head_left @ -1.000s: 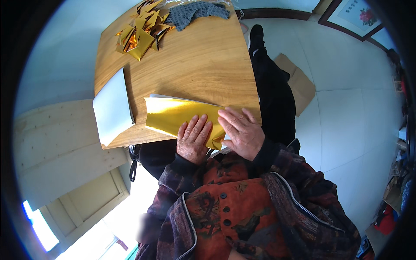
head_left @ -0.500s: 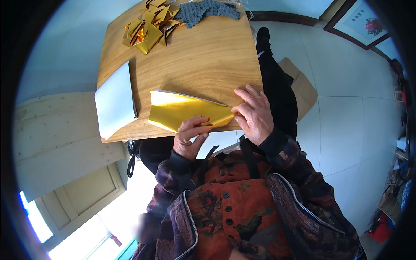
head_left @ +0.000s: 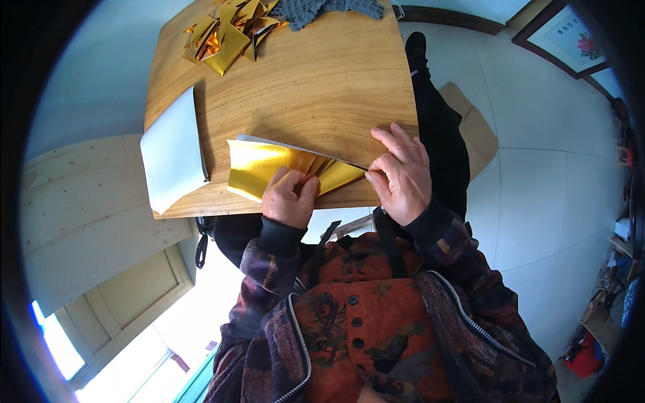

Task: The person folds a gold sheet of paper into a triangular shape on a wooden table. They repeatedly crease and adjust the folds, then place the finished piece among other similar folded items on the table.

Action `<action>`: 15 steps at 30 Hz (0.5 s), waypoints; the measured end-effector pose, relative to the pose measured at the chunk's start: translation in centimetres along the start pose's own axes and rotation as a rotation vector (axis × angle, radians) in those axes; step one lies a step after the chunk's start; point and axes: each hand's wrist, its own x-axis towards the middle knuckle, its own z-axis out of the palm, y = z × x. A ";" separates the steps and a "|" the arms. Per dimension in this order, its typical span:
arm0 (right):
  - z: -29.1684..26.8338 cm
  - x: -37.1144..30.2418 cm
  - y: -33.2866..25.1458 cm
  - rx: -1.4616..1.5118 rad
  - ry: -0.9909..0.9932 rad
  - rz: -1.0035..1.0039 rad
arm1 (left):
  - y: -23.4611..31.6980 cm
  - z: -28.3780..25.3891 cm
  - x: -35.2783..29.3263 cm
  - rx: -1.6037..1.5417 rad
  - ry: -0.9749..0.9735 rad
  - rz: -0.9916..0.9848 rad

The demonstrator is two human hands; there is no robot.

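A sheet of shiny gold foil paper with a pale underside lies folded near the table's front edge, narrowing to a point on its right. My left hand has its fingers closed on the paper's middle, at the front edge. At the pointed right end, my right hand pinches the tip between thumb and index finger, its other fingers raised and spread. White sheets lie to the left, overhanging the table's side. Several folded gold foil pieces are heaped at the far left.
The wooden table carries a dark grey textured cloth at its far edge. Brown cardboard lies on the tiled floor to the right, beside my outstretched leg. A framed picture is at the upper right.
My left hand has moved up slightly onto the paper, its fingers now bent inward against it. A dark crease now shows across the gold face. My right hand still pinches the tip.
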 end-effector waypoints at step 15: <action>0.3 0.4 -0.1 -0.055 0.047 0.003 | 0.3 0.2 0.3 0.099 0.014 -0.001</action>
